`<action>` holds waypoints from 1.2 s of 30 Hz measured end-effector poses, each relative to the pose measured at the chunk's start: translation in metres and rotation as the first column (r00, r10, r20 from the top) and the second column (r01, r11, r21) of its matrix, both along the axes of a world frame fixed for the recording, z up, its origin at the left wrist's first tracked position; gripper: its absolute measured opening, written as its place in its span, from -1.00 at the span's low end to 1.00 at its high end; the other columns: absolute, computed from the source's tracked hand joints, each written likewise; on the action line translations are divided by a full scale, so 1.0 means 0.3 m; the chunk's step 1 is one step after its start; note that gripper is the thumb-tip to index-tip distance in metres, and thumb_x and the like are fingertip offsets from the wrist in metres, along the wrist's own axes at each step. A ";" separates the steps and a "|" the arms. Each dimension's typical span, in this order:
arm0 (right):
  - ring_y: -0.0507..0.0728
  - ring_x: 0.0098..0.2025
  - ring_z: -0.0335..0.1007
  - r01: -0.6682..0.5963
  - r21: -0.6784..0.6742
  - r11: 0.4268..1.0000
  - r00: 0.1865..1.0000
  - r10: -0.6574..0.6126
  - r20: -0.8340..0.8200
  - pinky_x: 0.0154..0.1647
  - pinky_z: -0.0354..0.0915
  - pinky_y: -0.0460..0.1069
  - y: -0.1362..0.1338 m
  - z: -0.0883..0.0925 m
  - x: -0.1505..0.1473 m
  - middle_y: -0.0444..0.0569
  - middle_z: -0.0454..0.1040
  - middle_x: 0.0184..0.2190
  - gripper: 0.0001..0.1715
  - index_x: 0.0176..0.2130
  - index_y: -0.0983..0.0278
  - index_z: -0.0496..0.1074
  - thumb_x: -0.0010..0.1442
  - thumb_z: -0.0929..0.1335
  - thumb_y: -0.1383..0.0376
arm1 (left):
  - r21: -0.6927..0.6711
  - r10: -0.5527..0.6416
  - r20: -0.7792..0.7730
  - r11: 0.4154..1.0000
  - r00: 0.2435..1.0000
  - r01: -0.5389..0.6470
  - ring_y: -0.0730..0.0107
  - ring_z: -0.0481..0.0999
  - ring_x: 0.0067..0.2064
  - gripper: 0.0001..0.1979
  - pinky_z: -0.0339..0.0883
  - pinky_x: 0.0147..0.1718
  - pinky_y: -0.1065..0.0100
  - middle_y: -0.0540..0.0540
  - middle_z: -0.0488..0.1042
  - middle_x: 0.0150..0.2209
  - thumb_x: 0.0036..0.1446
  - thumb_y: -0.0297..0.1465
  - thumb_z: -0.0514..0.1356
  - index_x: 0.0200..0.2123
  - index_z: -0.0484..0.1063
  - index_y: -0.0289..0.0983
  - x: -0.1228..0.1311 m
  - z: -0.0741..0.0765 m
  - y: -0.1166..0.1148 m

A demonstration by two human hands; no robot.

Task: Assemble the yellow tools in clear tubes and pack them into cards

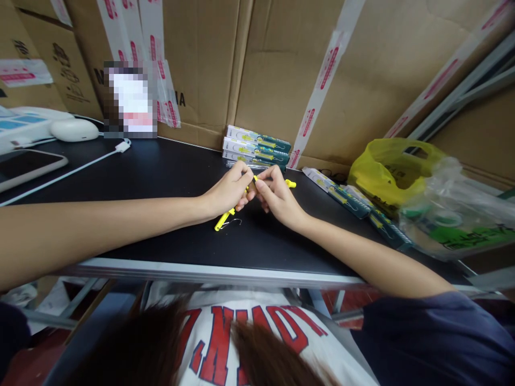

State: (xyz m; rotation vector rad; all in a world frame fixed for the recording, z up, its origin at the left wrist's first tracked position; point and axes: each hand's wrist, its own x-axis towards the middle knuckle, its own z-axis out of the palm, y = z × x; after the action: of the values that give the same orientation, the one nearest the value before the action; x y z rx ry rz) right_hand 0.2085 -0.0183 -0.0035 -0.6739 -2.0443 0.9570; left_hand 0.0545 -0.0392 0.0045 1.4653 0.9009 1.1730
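Note:
My left hand and my right hand meet above the middle of the black table, fingers closed in a pinch. Between their fingertips shows a small yellow part, mostly covered by the fingers. Just below my left hand is a yellow tool with a thin bent metal hook; its upper end goes out of sight under the hand, so I cannot tell whether it is held or lying there. Another yellow piece sticks out behind my right hand.
Printed narrow boxes are stacked against the cardboard wall. More such boxes lie at right, beside a yellow plastic bag and a clear bag. At left are a phone, a white cable and a white case.

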 end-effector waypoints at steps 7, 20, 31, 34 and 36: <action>-0.09 -0.65 0.07 -0.116 -0.187 0.975 0.988 0.095 -0.121 -0.70 0.14 -0.20 0.011 -0.013 -0.005 -0.32 0.27 -0.58 -0.61 -0.26 0.18 0.05 0.25 0.29 -0.01 | -0.030 -0.022 0.090 0.999 0.996 0.025 0.64 0.11 -0.77 -0.85 0.00 -0.77 0.63 0.20 0.24 -0.68 0.32 -0.43 -0.07 -0.35 0.04 -0.18 -0.003 -0.014 0.012; -0.10 -0.66 0.10 -0.063 -0.099 0.993 0.993 0.052 -0.107 -0.72 0.06 -0.22 0.006 -0.023 -0.007 -0.33 0.28 -0.62 -0.61 -0.28 0.19 0.06 0.23 0.34 0.06 | -0.022 -0.066 0.017 0.998 0.998 0.067 0.63 0.12 -0.76 -0.87 0.00 -0.77 0.64 0.20 0.20 -0.70 0.25 -0.46 -0.02 -0.36 0.06 -0.18 -0.017 -0.012 0.011; -0.08 -0.64 0.13 -0.095 -0.062 0.994 0.995 0.095 -0.001 -0.65 0.09 -0.17 0.061 0.018 0.035 -0.31 0.27 -0.64 -0.56 -0.32 0.22 0.12 0.13 0.41 0.05 | -0.078 -0.127 0.028 0.989 0.991 0.129 0.63 0.10 -0.78 -0.87 -0.03 -0.80 0.63 0.18 0.23 -0.69 0.25 -0.40 0.01 -0.36 0.09 -0.19 -0.026 -0.012 0.021; -0.05 -0.59 0.18 -0.053 0.090 0.995 0.997 0.048 0.063 -0.58 0.11 -0.13 0.067 0.030 0.047 -0.24 0.30 -0.58 -0.61 -0.34 0.23 0.15 0.15 0.41 0.09 | -0.108 -0.123 0.033 0.986 0.992 0.126 0.62 0.10 -0.78 -0.88 -0.03 -0.81 0.63 0.17 0.23 -0.70 0.25 -0.43 -0.02 -0.37 0.09 -0.19 -0.025 -0.009 0.014; -0.04 -0.56 0.18 -0.003 0.217 0.976 0.992 -0.025 0.126 -0.54 0.10 -0.12 0.069 0.038 0.053 -0.23 0.29 -0.57 -0.65 -0.36 0.24 0.18 0.15 0.41 0.13 | -0.134 -0.137 0.032 0.981 0.990 0.140 0.62 0.10 -0.78 -0.88 -0.02 -0.81 0.63 0.17 0.24 -0.70 0.25 -0.44 -0.02 -0.37 0.10 -0.19 -0.025 -0.005 0.010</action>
State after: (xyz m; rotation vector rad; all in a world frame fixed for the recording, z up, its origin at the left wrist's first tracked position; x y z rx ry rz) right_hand 0.2244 0.0024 0.0079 -0.6417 -2.2156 0.6851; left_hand 0.0471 -0.0362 0.0031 1.3783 0.8331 1.0047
